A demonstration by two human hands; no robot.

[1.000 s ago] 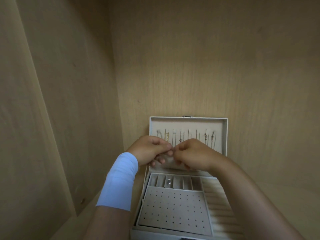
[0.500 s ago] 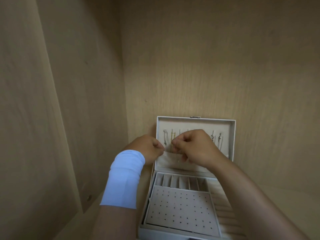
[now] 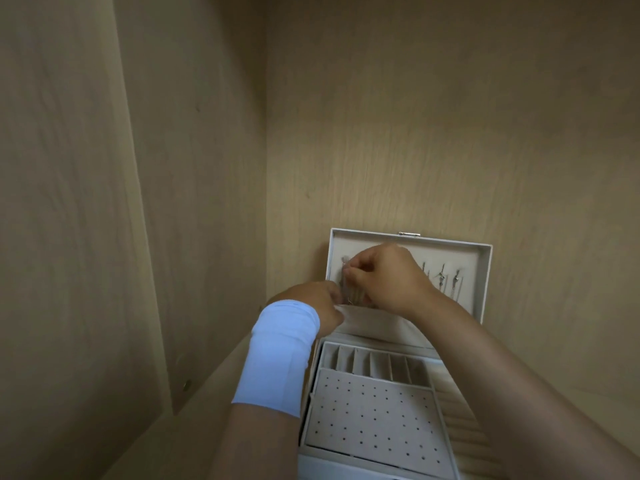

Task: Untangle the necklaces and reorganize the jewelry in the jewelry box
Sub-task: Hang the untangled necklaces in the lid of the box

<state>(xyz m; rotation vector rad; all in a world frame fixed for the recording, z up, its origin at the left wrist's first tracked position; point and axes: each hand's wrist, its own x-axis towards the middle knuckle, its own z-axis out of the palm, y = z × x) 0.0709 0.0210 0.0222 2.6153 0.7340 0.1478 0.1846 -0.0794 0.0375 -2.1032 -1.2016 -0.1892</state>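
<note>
Jewelry box (image 3: 377, 410) sits open on a wooden shelf (image 3: 194, 410), lid (image 3: 483, 289) upright against the back panel. Necklaces (image 3: 446, 282) hang in a row inside the lid; the left ones are hidden behind the hands. Right hand (image 3: 388, 278) is curled, thumb and forefinger pinched on a fine chain (image 3: 346, 289) at the lid's upper left. Left hand (image 3: 317, 306), blue wrist wrap (image 3: 277, 355) below it, is closed low beside the lid's pocket edge; whether it pinches the chain's lower end I cannot tell. Judgement: chains are very light, limp, slippery and kink-prone; hold near the clasp or hook end, keep gentle tension, never tug knots. Earring panel (image 3: 370, 420) and slots (image 3: 374, 365) look empty.
</note>
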